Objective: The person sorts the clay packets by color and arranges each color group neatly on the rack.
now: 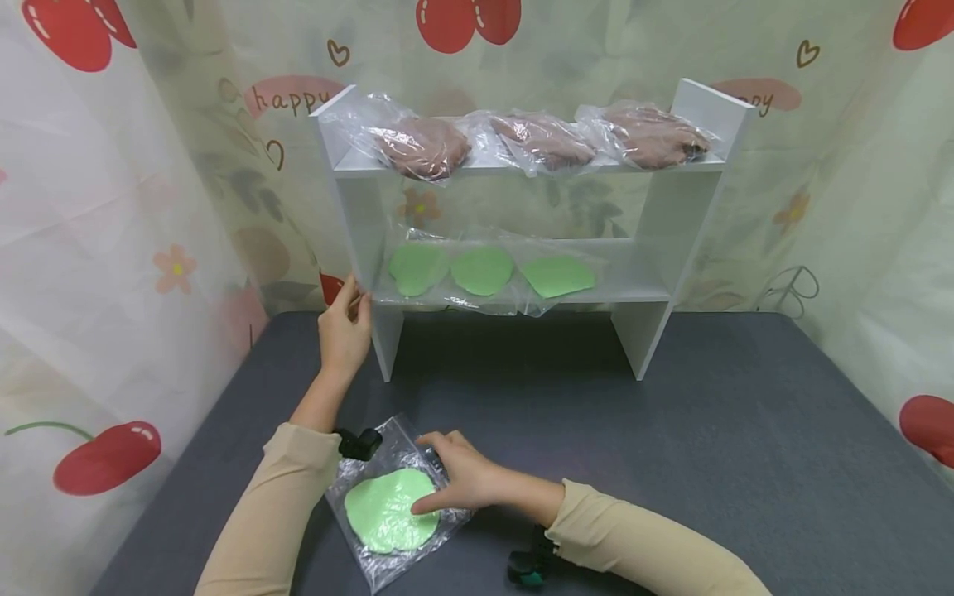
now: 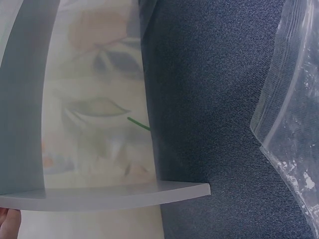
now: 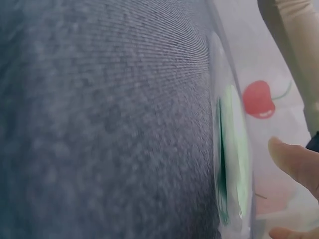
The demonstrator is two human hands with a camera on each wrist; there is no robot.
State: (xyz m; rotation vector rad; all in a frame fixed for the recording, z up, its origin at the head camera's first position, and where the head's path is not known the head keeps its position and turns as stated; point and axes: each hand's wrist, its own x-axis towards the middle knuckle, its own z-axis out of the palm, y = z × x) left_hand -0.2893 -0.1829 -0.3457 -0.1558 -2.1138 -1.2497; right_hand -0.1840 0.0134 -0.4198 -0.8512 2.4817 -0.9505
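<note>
A flat, rounded light-green piece (image 1: 383, 517) lies inside a clear zip bag (image 1: 370, 577) on the dark table. My right hand (image 1: 464, 476) hovers over the bag's right side with thumb and fingers spread; the right wrist view shows the thumb (image 3: 294, 159) apart from the bag. Farther back, my left hand (image 1: 345, 331) touches the outer side of the white shelf's left panel (image 1: 361, 223). In the left wrist view, only its fingertips (image 2: 10, 222) show, against that panel's outside.
Three bagged green pieces (image 1: 482, 271) lie on the shelf's lower board (image 1: 633, 291). Three bagged brownish-pink lumps (image 1: 428, 149) rest on the upper board (image 1: 477, 170). Printed curtains (image 1: 186, 364) enclose the table (image 1: 715, 463), and a thin cable (image 1: 793, 290) hangs back right.
</note>
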